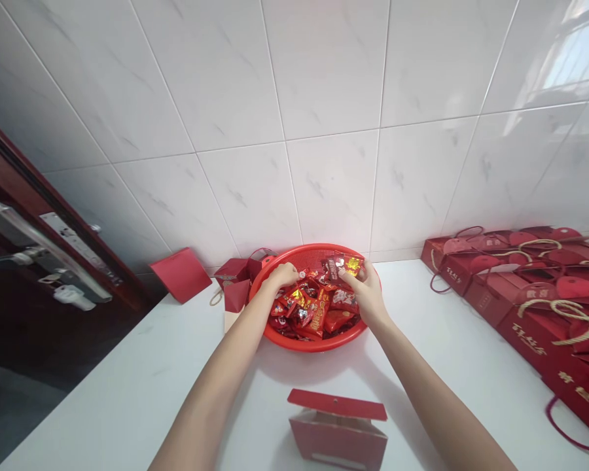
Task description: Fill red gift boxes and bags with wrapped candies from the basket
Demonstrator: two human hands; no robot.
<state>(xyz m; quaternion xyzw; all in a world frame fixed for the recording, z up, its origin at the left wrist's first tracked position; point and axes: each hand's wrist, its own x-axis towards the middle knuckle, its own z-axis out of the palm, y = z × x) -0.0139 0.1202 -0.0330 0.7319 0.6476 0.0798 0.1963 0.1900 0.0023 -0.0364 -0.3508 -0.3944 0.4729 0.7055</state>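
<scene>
Red basket [317, 345] | left hand [285, 275] curled inside, fingers' hold unclear | right hand [368, 292] angled inward, fingers pinching packet [337, 267]

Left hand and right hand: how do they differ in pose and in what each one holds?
The left hand dips into the basket with its fingertips low among the wrapped pieces; the right hand holds a shiny red packet above them. The right hand's thumb shows against its packet; whether the left hand grips anything cannot be told. Both are bare and work at the same basket.
</scene>
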